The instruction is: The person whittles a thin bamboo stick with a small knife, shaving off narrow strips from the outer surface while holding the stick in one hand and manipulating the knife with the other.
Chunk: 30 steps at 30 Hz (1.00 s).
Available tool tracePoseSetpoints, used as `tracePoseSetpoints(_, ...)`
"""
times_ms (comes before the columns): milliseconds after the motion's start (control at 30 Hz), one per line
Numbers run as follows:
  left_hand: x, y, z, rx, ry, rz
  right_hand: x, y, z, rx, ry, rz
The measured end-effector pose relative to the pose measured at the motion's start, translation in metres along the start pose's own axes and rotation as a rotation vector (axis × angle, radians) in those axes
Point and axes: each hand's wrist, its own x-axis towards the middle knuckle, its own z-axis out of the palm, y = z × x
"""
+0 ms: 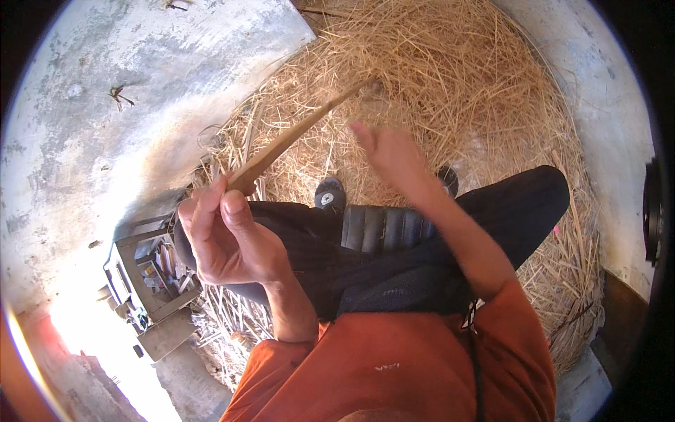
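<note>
My left hand [235, 235] pinches the near end of a long, flat tan strip [292, 137] between thumb and fingers. The strip looks like bamboo or wood and tapers as it slants away up and to the right. To the right of it, apart from it in the picture, is my right hand [395, 160], smeared by motion. One of its digits points up and left, while the other fingers are blurred, and I cannot make out anything held.
Straw-like shavings [450, 49] cover the floor. Between my legs lies a black ribbed pad [385, 228], with a dark slipper [330, 193] beyond it. A wooden frame box [133, 257] with small items stands at left. Whitewashed walls [176, 77] close in on both sides.
</note>
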Motion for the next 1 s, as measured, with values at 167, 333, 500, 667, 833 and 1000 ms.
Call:
tracePoseSetpoints(167,-0.002,0.005,0.006,-0.098,0.045,-0.102,0.013,0.013,-0.007,-0.111,0.028,0.021)
tracePoseSetpoints(333,-0.003,0.007,0.002,-0.077,0.034,-0.134,0.022,0.039,0.005,-0.105,0.028,0.050)
tracePoseSetpoints(500,0.001,0.001,0.001,-0.028,0.063,-0.141,0.034,0.033,0.007,-0.119,0.097,0.041)
tracePoseSetpoints(667,-0.005,0.003,0.001,-0.103,0.077,-0.154,-0.019,-0.022,-0.008,0.243,-0.005,-0.104)
tracePoseSetpoints(833,0.000,-0.004,-0.003,-0.043,-0.020,0.013,-0.050,-0.072,-0.026,0.392,-0.140,-0.236)
tracePoseSetpoints(1000,-0.001,0.005,-0.003,-0.067,-0.003,-0.091,-0.038,-0.040,0.001,0.242,0.044,-0.295)
